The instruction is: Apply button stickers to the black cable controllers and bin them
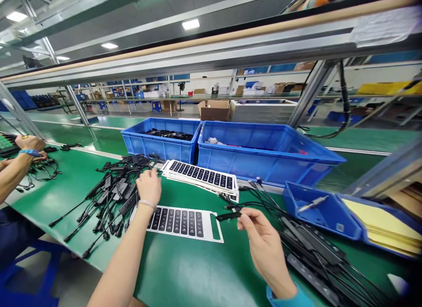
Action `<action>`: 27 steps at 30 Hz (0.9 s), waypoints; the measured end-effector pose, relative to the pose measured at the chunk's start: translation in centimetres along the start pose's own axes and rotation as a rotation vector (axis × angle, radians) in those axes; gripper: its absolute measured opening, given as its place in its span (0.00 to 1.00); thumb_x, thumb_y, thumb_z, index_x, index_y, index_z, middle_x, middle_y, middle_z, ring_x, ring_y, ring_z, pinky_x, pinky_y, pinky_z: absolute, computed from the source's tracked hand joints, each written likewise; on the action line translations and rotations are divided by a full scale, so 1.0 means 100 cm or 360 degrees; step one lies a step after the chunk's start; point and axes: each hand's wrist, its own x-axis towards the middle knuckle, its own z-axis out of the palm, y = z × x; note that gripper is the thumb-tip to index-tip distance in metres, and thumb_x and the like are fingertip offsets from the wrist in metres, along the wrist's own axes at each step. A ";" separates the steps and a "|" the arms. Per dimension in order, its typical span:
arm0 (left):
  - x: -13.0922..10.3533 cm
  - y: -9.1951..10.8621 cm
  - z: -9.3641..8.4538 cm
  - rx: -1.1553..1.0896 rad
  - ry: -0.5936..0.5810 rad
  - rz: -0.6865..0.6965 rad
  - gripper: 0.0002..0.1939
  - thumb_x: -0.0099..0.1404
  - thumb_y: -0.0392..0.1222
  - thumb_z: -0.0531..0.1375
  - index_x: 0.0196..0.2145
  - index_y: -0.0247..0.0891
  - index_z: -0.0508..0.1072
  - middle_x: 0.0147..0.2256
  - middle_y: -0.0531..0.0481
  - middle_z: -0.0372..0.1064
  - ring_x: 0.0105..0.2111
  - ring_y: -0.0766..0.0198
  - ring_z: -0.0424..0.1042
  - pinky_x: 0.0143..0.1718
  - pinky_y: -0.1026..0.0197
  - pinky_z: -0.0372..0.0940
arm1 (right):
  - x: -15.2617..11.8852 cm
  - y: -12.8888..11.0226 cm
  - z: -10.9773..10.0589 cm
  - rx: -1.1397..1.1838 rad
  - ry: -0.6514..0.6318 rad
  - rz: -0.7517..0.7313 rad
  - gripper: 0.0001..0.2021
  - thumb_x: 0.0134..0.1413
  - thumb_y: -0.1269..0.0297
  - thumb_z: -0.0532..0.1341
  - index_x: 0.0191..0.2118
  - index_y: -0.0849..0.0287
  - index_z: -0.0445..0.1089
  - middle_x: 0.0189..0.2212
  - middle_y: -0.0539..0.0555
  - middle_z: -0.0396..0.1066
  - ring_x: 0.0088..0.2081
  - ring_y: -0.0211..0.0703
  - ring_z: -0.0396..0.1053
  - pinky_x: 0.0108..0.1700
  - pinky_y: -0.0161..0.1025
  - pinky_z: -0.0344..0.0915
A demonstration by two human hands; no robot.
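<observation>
Between the thumb and fingers of my right hand (260,243) is a black label (228,216), held over the right end of a white label sheet (207,219). That sheet lies on the green table, with a row of black labels and one cut-out slot at its right end. My left hand (149,187) reaches to the edge of a pile of black cabled devices (120,189); its fingers are bent, and what they hold, if anything, is hidden. Behind the sheet rests a stack of similar label sheets (201,175).
Two blue bins (158,144) (257,159) stand at the back. Finished-looking black devices with cables (313,254) lie at the right, beside blue trays (321,214) with yellow sheets (382,225). Another person's hands (30,144) work at the far left.
</observation>
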 end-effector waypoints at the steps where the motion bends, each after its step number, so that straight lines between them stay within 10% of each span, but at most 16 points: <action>1: 0.007 -0.013 -0.006 0.0035 0.0065 -0.0142 0.20 0.66 0.40 0.49 0.53 0.27 0.64 0.50 0.27 0.58 0.53 0.38 0.56 0.49 0.39 0.51 | -0.001 0.000 0.001 -0.0013 -0.0020 0.0018 0.08 0.59 0.56 0.59 0.40 0.54 0.66 0.28 0.48 0.61 0.31 0.38 0.61 0.36 0.36 0.58; 6: 0.016 -0.050 -0.021 -0.0002 0.0105 -0.0403 0.12 0.60 0.44 0.57 0.33 0.31 0.72 0.43 0.30 0.63 0.49 0.36 0.60 0.47 0.42 0.56 | -0.005 -0.002 0.008 -0.0036 -0.0100 0.0051 0.11 0.59 0.54 0.58 0.40 0.55 0.65 0.25 0.48 0.61 0.29 0.40 0.61 0.35 0.38 0.58; 14: 0.003 -0.014 -0.026 -0.0877 0.0047 -0.0419 0.20 0.64 0.52 0.53 0.48 0.36 0.60 0.34 0.44 0.68 0.31 0.56 0.71 0.33 0.56 0.63 | -0.006 -0.005 0.011 0.0121 -0.0114 0.0107 0.13 0.59 0.53 0.58 0.44 0.53 0.61 0.34 0.50 0.62 0.28 0.37 0.64 0.34 0.38 0.62; 21: -0.058 0.059 -0.006 -0.1930 -0.0769 -0.0399 0.29 0.56 0.61 0.59 0.44 0.32 0.67 0.28 0.54 0.59 0.20 0.74 0.56 0.18 0.69 0.49 | -0.005 -0.005 0.012 0.0215 -0.0125 0.0109 0.11 0.61 0.55 0.57 0.45 0.51 0.59 0.33 0.47 0.58 0.26 0.33 0.61 0.30 0.34 0.62; 27: -0.114 0.092 0.007 -0.2620 -0.1436 -0.0569 0.26 0.57 0.45 0.65 0.50 0.39 0.60 0.40 0.47 0.67 0.28 0.70 0.67 0.29 0.65 0.63 | -0.005 -0.004 0.012 0.0296 -0.0126 0.0149 0.10 0.61 0.55 0.57 0.44 0.52 0.59 0.32 0.46 0.58 0.23 0.31 0.59 0.25 0.32 0.61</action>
